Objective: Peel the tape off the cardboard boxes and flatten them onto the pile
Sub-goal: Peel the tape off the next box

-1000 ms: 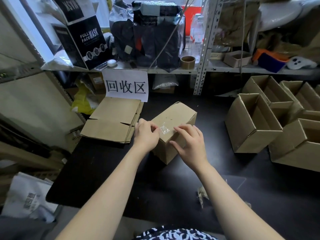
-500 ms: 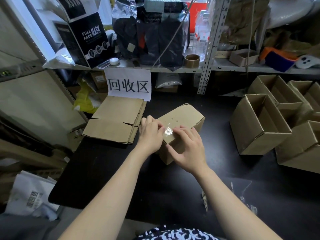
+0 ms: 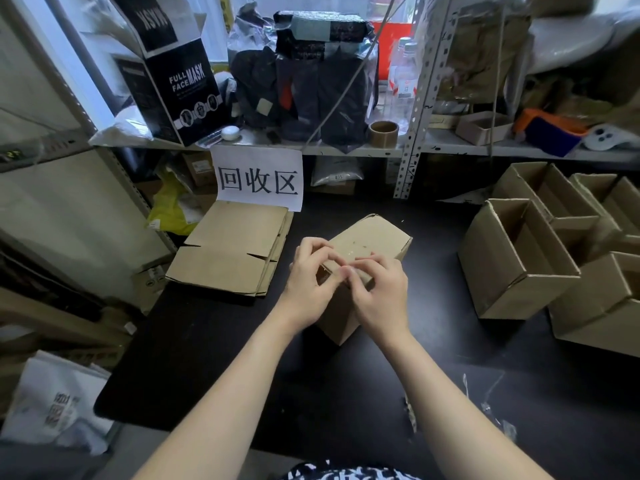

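A small closed cardboard box (image 3: 375, 237) stands on the black table (image 3: 207, 358), turned corner-on to me. My left hand (image 3: 309, 277) curls over its near left top edge and grips it. My right hand (image 3: 379, 292) rests on the near top edge, its fingertips pinched together against the left fingertips where the clear tape (image 3: 350, 252) ends. Both hands hide most of the tape. The pile of flattened boxes (image 3: 232, 251) lies to the left of the box, below a white paper sign (image 3: 259, 180).
Several open cardboard boxes (image 3: 509, 268) crowd the table's right side. Scraps of peeled tape (image 3: 485, 400) lie near the front right. Metal shelving (image 3: 414, 109) with a tape roll (image 3: 383, 133) and black packages stands behind. Clutter fills the floor at left.
Both hands have drawn together at the box's near top edge, and the fingertips now meet over the tape end. The view has shifted slightly.
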Demonstrator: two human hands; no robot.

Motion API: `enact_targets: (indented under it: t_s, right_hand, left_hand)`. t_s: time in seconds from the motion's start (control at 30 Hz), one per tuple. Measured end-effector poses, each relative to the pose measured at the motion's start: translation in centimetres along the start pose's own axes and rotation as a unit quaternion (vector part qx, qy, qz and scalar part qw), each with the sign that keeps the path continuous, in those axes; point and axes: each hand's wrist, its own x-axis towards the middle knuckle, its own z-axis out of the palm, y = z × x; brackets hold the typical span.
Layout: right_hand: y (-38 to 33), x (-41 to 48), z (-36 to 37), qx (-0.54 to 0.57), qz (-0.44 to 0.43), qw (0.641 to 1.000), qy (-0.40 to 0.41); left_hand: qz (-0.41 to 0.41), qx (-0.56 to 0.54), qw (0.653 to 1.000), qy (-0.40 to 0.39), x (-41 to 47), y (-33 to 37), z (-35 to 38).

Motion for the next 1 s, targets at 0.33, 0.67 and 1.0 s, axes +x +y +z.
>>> enact_targets:
  t_s: [0.33,0.67,1.0]
  right_hand:
    - [-3.8,-0.6,-1.0,0.16,0.139,0.976,0.047]
    - [-2.2,-2.1,-3.0,0.259,0.245,0.931,0.082]
    - [-2.2,-3.3,-6.3,0.268,0.192,0.944,0.017]
  left_hand:
    - [0.125,0.162,0.978,0.039,-2.7,2.8,-1.6]
    - [-0.001,0.319,0.945,-0.074,-4.4,1.2,-3.9]
    - [-0.041,0.365,0.926,-0.083,-3.0,2.6,0.6]
